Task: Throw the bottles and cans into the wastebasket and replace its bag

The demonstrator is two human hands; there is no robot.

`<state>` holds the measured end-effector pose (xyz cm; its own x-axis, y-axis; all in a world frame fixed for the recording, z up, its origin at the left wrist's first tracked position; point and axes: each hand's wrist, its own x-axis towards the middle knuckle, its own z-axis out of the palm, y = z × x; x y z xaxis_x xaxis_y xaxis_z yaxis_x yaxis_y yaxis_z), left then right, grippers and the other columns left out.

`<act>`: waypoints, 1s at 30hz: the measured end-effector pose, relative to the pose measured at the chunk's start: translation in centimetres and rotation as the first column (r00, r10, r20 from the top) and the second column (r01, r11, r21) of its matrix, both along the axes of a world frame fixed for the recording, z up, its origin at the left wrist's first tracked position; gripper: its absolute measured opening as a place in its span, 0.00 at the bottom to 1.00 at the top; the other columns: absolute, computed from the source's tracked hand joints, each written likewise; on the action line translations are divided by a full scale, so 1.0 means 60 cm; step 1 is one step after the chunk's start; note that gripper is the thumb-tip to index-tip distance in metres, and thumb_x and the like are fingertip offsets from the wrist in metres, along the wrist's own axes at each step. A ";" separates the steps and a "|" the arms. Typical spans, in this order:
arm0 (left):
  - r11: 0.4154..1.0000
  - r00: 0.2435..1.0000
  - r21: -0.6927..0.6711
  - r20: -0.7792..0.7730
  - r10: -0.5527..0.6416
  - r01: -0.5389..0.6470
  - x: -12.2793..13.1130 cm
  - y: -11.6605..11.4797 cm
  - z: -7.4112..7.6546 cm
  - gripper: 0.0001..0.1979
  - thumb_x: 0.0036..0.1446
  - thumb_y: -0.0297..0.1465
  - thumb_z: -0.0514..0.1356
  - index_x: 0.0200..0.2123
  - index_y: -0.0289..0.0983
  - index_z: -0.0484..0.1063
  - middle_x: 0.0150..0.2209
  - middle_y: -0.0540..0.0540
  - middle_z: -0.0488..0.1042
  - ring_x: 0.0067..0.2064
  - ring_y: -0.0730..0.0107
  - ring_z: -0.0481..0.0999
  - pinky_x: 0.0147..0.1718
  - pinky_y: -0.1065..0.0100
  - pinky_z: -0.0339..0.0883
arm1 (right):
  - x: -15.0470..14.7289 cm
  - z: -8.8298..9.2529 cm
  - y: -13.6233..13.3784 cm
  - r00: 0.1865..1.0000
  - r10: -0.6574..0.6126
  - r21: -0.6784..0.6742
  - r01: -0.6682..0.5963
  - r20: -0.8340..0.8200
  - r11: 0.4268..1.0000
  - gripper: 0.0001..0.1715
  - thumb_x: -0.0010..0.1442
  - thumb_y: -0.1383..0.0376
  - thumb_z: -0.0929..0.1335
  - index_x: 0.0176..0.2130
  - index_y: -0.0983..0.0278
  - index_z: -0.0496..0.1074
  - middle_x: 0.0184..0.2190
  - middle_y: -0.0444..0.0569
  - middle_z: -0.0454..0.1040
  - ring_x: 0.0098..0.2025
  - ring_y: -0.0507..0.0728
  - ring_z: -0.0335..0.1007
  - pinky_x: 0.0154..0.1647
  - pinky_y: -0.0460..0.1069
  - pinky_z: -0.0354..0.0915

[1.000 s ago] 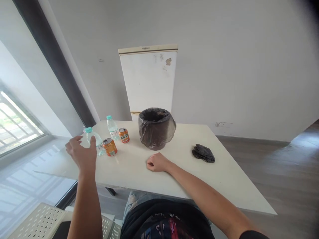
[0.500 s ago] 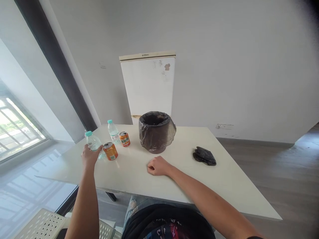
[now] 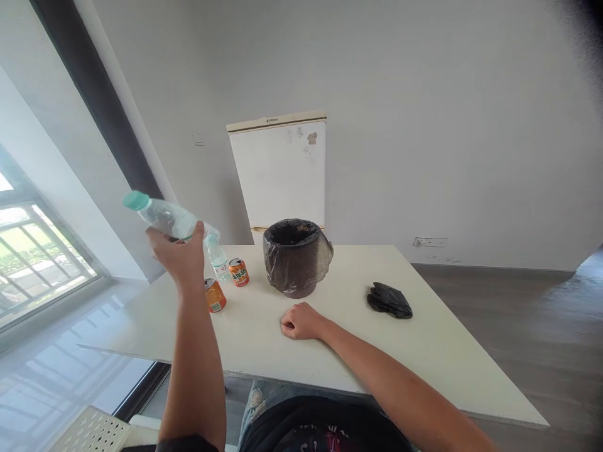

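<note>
My left hand [image 3: 179, 254] is raised above the white table [image 3: 424, 364] and grips a clear water bottle [image 3: 162, 216] with a teal cap, tilted with the cap pointing up-left. A second water bottle [image 3: 219, 260] stands on the table partly behind that hand. Two orange drink cans stand nearby: one [image 3: 215, 295] just right of my forearm, the other [image 3: 239, 272] further back. A bin lined with a black bag [image 3: 296, 257] stands at the table's middle. My right hand [image 3: 300, 321] rests on the table in front of the bin as a loose fist, with nothing visible in it.
A folded black bag [image 3: 389, 300] lies on the table's right half. A white fridge [image 3: 277, 169] stands against the wall behind the table. A window [image 3: 32, 251] is at the left. A white perforated chair [image 3: 89, 433] sits at the lower left.
My left hand reached the near water bottle, closed on it and lifted it off the table, tilting it. My right hand has stayed in place on the table.
</note>
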<state>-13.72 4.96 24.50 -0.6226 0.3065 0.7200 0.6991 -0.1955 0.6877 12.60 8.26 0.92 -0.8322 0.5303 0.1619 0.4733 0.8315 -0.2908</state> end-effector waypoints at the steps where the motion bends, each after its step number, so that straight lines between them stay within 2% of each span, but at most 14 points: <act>1: 0.997 0.999 0.059 -0.001 -0.051 0.051 0.021 0.008 0.017 0.37 0.56 0.41 0.71 0.61 0.36 0.57 0.59 0.36 0.71 0.57 0.51 0.75 0.53 0.51 0.75 | 0.000 0.000 0.000 1.000 0.003 -0.003 -0.003 0.001 1.000 0.13 0.62 0.65 0.66 0.27 0.63 0.76 0.23 0.39 0.69 0.27 0.50 0.52 0.32 0.47 0.44; 3: 0.975 0.984 0.126 -0.019 -0.180 0.181 0.064 0.028 0.042 0.41 0.54 0.37 0.73 0.64 0.38 0.54 0.57 0.39 0.74 0.53 0.58 0.79 0.52 0.56 0.76 | 0.000 0.000 0.000 1.000 0.008 -0.006 -0.008 0.002 1.000 0.14 0.63 0.65 0.66 0.28 0.62 0.77 0.23 0.39 0.69 0.27 0.51 0.52 0.32 0.47 0.44; 6: 0.937 0.936 0.034 -0.077 -0.345 0.348 0.120 0.070 0.058 0.45 0.51 0.35 0.75 0.66 0.39 0.55 0.54 0.40 0.76 0.51 0.57 0.80 0.50 0.56 0.76 | 0.000 0.000 0.001 1.000 0.006 -0.009 -0.006 0.000 1.000 0.13 0.63 0.64 0.66 0.28 0.62 0.77 0.23 0.38 0.68 0.27 0.50 0.52 0.32 0.47 0.44; 9: 0.873 0.870 -0.135 -0.103 -0.483 0.469 0.164 0.116 0.055 0.41 0.49 0.38 0.76 0.62 0.41 0.61 0.50 0.42 0.77 0.50 0.57 0.80 0.49 0.56 0.74 | 0.000 0.000 0.001 1.000 0.003 -0.015 -0.003 -0.004 1.000 0.12 0.62 0.65 0.67 0.28 0.63 0.76 0.23 0.37 0.67 0.27 0.50 0.53 0.33 0.47 0.43; 12: 0.811 0.824 -0.263 -0.088 -0.559 0.522 0.195 0.158 0.042 0.37 0.50 0.40 0.75 0.59 0.40 0.64 0.48 0.42 0.78 0.49 0.57 0.79 0.49 0.56 0.72 | 0.001 0.001 0.001 1.000 -0.002 -0.018 0.002 -0.008 1.000 0.12 0.63 0.64 0.67 0.28 0.63 0.75 0.23 0.37 0.67 0.27 0.50 0.53 0.33 0.48 0.43; 16: 0.731 0.781 -0.444 -0.103 -0.616 0.518 0.217 0.206 0.021 0.37 0.47 0.36 0.76 0.56 0.39 0.65 0.46 0.42 0.78 0.48 0.57 0.78 0.49 0.57 0.70 | 0.002 0.004 0.000 1.000 -0.008 -0.022 0.008 -0.014 1.000 0.13 0.63 0.64 0.67 0.27 0.62 0.74 0.23 0.38 0.67 0.27 0.50 0.53 0.33 0.48 0.44; 19: 0.656 0.755 -0.566 -0.087 -0.650 0.499 0.222 0.240 0.009 0.34 0.47 0.34 0.76 0.55 0.38 0.66 0.49 0.40 0.78 0.49 0.58 0.78 0.48 0.59 0.71 | 0.001 0.004 0.000 1.000 -0.007 -0.028 0.006 -0.018 1.000 0.14 0.64 0.63 0.66 0.27 0.62 0.74 0.23 0.37 0.67 0.27 0.50 0.53 0.33 0.48 0.43; 22: 0.600 0.746 -0.664 -0.094 -0.659 0.447 0.221 0.266 0.003 0.30 0.45 0.34 0.77 0.49 0.36 0.70 0.50 0.37 0.79 0.49 0.56 0.79 0.49 0.59 0.71 | 0.000 0.000 0.003 1.000 -0.006 -0.030 0.006 -0.020 1.000 0.14 0.64 0.63 0.67 0.27 0.63 0.74 0.22 0.37 0.66 0.27 0.50 0.52 0.32 0.48 0.43; 26: 0.564 0.732 -0.742 -0.148 -0.665 0.363 0.215 0.285 -0.001 0.31 0.38 0.33 0.80 0.46 0.36 0.74 0.48 0.37 0.81 0.52 0.50 0.78 0.52 0.56 0.71 | 0.001 -0.002 0.005 1.000 -0.009 -0.026 0.008 -0.017 1.000 0.14 0.64 0.63 0.67 0.27 0.63 0.74 0.22 0.37 0.65 0.27 0.50 0.50 0.32 0.48 0.43; 30: 0.473 0.707 -0.835 -0.153 -0.690 0.282 0.214 0.291 -0.006 0.29 0.36 0.33 0.80 0.43 0.36 0.77 0.42 0.41 0.83 0.45 0.53 0.82 0.45 0.61 0.75 | 0.003 0.003 0.003 1.000 -0.008 -0.032 0.008 -0.011 0.999 0.14 0.64 0.63 0.67 0.28 0.63 0.74 0.23 0.37 0.66 0.27 0.50 0.50 0.32 0.47 0.43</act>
